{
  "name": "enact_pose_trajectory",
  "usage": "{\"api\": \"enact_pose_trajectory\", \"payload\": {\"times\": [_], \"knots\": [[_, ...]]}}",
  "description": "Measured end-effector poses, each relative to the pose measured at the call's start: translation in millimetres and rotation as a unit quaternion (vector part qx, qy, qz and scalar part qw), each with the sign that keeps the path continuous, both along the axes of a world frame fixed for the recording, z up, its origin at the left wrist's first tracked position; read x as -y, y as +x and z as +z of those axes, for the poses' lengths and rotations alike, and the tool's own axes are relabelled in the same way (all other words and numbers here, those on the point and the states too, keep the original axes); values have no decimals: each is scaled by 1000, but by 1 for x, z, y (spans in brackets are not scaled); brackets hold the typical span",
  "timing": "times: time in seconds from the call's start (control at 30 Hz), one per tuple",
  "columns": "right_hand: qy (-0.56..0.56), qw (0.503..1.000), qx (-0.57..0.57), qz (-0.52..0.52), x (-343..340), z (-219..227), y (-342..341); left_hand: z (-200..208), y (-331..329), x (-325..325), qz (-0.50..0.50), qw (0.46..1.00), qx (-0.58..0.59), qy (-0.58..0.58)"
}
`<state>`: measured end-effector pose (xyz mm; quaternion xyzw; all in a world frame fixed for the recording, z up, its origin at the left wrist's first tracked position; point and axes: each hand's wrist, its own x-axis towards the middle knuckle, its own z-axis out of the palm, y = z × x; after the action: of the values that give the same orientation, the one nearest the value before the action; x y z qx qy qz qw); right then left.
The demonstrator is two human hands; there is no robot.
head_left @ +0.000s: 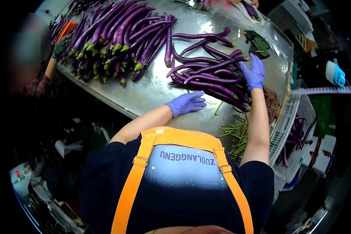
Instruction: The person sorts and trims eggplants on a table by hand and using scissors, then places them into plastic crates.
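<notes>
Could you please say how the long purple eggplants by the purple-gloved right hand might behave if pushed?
The long, glossy purple eggplants would likely slide easily on the shiny metal table. Their curved bodies probably resist rolling, and overlapping ones may shift together.

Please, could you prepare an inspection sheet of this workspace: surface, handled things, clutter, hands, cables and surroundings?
Surface: shiny grey metal tabletop, showing bright reflections.
Handled things: large heap of long purple eggplants, upper left; smaller loose pile of long purple eggplants, right of centre.
Clutter: thin green stem-like pieces below the smaller pile; crumpled brown cloth; clear plastic film, upper right.
Hands: purple-gloved left hand open, holding nothing; purple-gloved right hand at the smaller pile's right end, grip unclear.
Cables: nothing seen clearly.
Surroundings: white slatted plastic crate, right; co-worker's dark-gloved hand beside the large heap.
</notes>
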<state>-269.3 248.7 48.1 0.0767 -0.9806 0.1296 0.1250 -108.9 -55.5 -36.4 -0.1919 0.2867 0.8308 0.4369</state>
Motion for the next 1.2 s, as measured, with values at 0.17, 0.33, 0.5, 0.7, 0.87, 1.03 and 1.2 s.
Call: {"api": "enact_pose_trajectory", "payload": {"times": [0.17,0.33,0.5,0.7,0.87,1.03,1.2], "knots": [[180,967,159,82,62,-40,-59,0,-15,-34,60,997,-49,-14],[168,914,339,146,105,-26,-39,-5,-15,-50,86,984,-119,-97],[80,863,477,147,95,-2,14,-29,-4,-55,132,987,-79,-49],[-272,786,547,98,65,-6,77,15,-3,-34,129,975,-181,-28],[-564,705,395,167,88,58,127,119,-11,-5,105,937,-328,-65],[-497,819,248,141,115,147,160,194,-18,13,71,753,-620,-210],[-379,897,61,219,108,117,181,185,-18,18,-56,808,-582,-69]]}}
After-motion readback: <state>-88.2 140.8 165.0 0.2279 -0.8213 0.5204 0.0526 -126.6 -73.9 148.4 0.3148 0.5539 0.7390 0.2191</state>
